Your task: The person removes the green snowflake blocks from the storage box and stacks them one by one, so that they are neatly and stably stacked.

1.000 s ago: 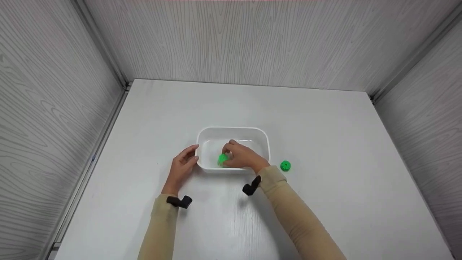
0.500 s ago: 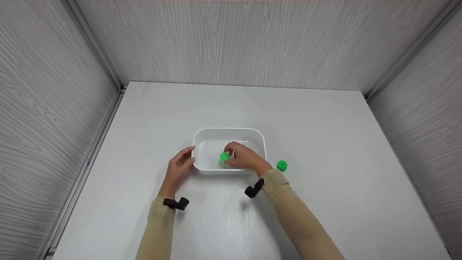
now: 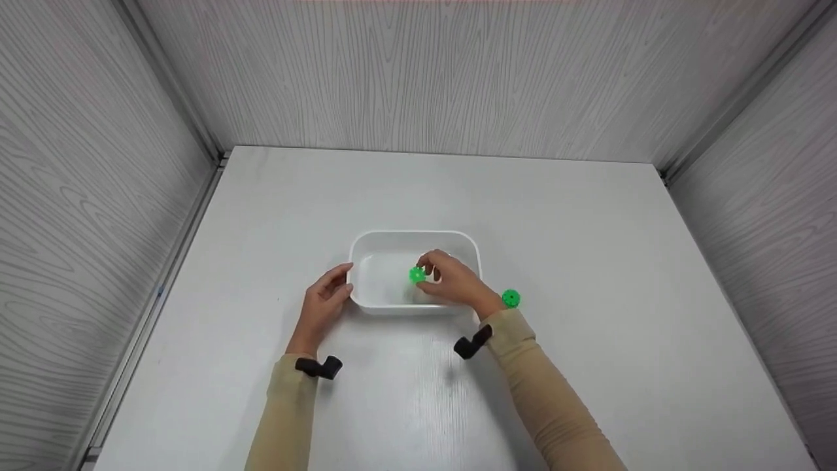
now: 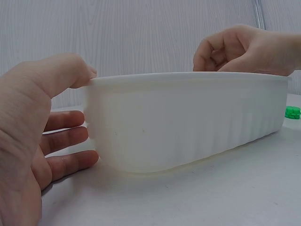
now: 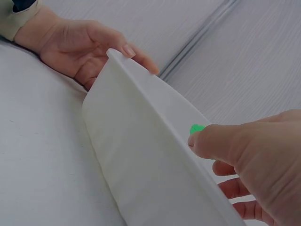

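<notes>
A white rectangular plastic tub [image 3: 392,307] stands on the table. My left hand [image 3: 320,307] lies against its left end; in the left wrist view the thumb touches the rim and the other fingers [image 4: 70,162] lie nearly straight along the outer wall. Between thumb and fingertips, my right hand [image 3: 454,281] pinches a small green round piece with a notched edge [image 3: 417,275], over the tub's inside. In the right wrist view the thumb hides most of that piece [image 5: 196,128]. A similar green notched piece [image 3: 511,298] lies on the table right of the tub, near my right wrist.
The white table [image 3: 588,261] is bounded by grey wood-grain panels at the back [image 3: 405,78] and on both sides. A black camera mount sits on each wrist, the left one [image 3: 319,367] low beside the tub's front.
My right hand has lifted the pinched green piece from lower in the tub and moved slightly right. My left hand stays at the tub's end. The head view has shifted slightly.
</notes>
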`<state>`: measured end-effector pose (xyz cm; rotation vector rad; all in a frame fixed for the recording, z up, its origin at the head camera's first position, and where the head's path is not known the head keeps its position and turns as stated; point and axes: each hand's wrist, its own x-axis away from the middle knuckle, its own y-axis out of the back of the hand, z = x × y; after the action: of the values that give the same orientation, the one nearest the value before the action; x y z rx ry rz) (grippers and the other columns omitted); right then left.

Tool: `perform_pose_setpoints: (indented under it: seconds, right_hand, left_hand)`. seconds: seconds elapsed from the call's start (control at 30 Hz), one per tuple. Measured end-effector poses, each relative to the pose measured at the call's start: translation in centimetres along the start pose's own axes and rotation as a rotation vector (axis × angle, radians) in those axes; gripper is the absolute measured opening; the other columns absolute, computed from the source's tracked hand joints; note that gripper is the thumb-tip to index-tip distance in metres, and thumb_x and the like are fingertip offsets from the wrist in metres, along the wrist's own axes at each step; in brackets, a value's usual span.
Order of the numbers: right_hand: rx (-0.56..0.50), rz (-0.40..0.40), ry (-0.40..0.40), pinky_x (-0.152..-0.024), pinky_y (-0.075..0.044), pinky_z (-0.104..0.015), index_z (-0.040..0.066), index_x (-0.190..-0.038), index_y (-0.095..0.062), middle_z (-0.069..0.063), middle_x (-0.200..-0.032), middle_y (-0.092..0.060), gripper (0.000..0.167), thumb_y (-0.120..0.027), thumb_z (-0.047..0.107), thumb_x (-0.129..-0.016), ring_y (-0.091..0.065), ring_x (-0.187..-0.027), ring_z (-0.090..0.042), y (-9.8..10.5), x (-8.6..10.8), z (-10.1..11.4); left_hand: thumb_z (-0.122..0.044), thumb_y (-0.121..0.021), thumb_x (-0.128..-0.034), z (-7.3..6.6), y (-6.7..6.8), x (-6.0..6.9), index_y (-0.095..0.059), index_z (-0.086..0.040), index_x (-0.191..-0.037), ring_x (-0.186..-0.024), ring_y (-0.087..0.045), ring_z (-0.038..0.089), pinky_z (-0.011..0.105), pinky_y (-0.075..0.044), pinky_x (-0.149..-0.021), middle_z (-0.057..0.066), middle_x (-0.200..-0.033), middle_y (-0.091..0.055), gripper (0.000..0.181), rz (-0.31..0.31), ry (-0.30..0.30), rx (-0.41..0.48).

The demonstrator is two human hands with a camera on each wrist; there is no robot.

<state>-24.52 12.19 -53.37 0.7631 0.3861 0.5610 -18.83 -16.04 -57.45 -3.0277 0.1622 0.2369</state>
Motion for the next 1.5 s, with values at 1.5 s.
perform_pose_setpoints:
  seconds: [1.5]
  right_hand:
    - [0.014,-0.486,0.119,-0.060,-0.048,-0.034,0.002,-0.110,-0.057,-0.008,-0.088,-0.055,0.033,-0.071,0.006,-0.081,-0.054,-0.072,-0.019,2.2,7.4,-0.9]
  left_hand:
    - [-0.003,-0.059,-0.0902,0.4,0.1,-0.1,-0.045,0.010,-0.130,-0.121,-0.041,0.043,0.024,-0.045,-0.089,0.031,-0.130,-0.044,0.045,0.008,-0.014,0.028]
